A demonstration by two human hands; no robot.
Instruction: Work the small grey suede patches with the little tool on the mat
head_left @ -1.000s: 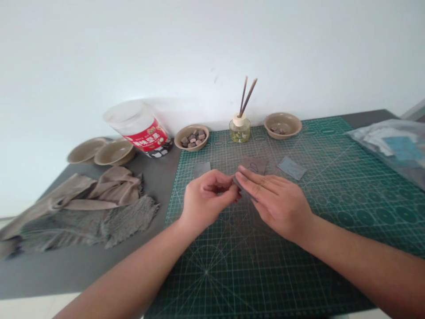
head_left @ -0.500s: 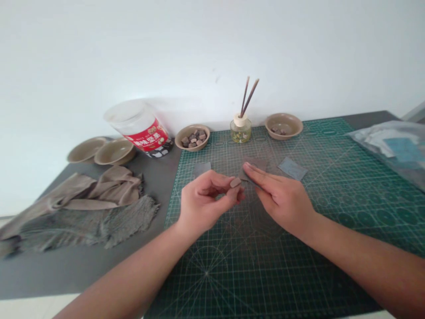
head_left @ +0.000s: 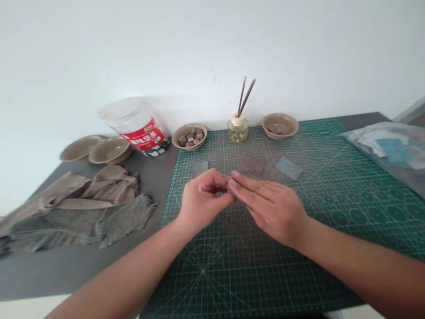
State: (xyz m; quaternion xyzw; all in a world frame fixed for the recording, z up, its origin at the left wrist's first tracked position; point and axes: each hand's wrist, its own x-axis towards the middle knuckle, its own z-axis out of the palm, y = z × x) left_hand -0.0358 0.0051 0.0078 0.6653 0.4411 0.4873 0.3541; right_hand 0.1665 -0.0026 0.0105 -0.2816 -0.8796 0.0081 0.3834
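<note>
Above the green cutting mat [head_left: 259, 274], my left hand [head_left: 207, 197] pinches a small brown block, now mostly hidden by the fingers. My right hand [head_left: 274, 204] holds a thin dark sheet [head_left: 237, 191] under its flat fingers, and its fingertips meet those of my left hand at the block. Just beyond them a brown square sheet [head_left: 251, 167] with a handwritten mark lies on the mat. A grey piece [head_left: 199, 168] is to its left and a blue-grey piece [head_left: 288, 168] to its right.
Behind are a bowl [head_left: 189, 146] of small blocks, a reed diffuser [head_left: 238, 129] and a bowl [head_left: 280, 134] with a few pieces. Left stand a big jar [head_left: 133, 126], two bowls [head_left: 111, 150] and crumpled cloths [head_left: 99, 199]. A plastic bag [head_left: 392, 146] lies right.
My right hand has moved left with the dark sheet, onto the block in my left hand. The brown square sheet behind is now uncovered. The view has shifted slightly.
</note>
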